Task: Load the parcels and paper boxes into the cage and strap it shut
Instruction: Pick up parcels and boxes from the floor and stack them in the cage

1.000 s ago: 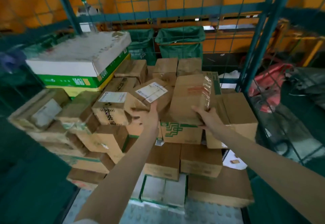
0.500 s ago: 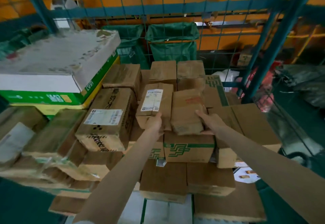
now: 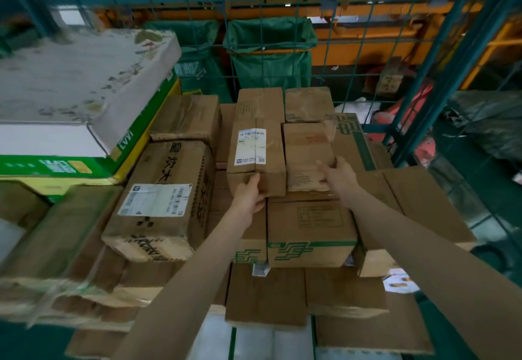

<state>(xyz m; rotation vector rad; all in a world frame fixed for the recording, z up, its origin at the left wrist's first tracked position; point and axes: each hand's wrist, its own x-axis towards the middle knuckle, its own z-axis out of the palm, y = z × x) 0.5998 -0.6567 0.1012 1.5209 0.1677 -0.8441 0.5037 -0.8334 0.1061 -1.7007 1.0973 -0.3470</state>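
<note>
Inside the blue wire cage, brown cardboard parcels are stacked in layers. My left hand grips the near end of a parcel with a white label, which lies on top of the stack. Right beside it lies a taped brown parcel, and my right hand holds its near right corner. Both parcels rest on a box with green printing. A large white and green paper box sits high at the left.
A big parcel with black lettering lies left of my left arm. Crushed taped boxes fill the near left. Green bags and an orange wall stand behind the mesh. Red and dark bags lie outside at the right.
Both parcels have been pushed further back and now lie flat side by side on the stack. The view has moved closer and lower over the boxes.
</note>
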